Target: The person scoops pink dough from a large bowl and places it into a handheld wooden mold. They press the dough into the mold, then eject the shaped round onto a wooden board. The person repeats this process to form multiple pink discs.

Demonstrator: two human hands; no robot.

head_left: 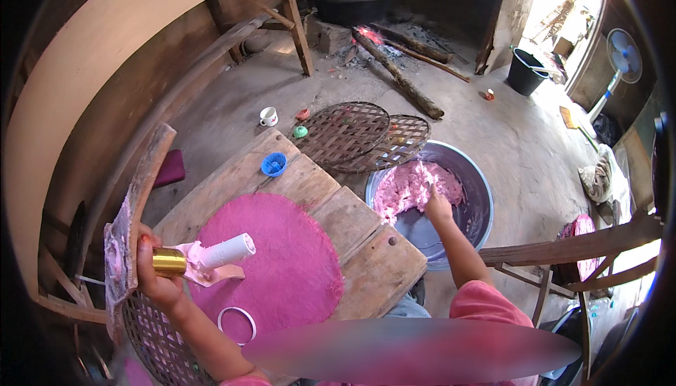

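My left hand (158, 286) is wrapped around a wooden press (150, 203) with a curved arm, smeared with pink dough. A gold-coloured cylinder (169, 262) rests against that hand, and beside it a white tube (229, 251) lies with dough around its near end. My right hand (438, 208) reaches into a grey basin (484, 196) at the right, its fingers closed at the pink dough (405, 185). Whatever those fingers hold is too small to make out. On the low wooden table (377, 263) are a round pink mat (282, 266) and a white ring (237, 325).
A blue fluted cup (274, 165) stands on the table. Beyond it lie woven trays (345, 132) and a white mug (268, 116). Smouldering logs (398, 76) are beside a dark pot (348, 0). A black bucket (527, 72) and fan (624, 58) stand far right.
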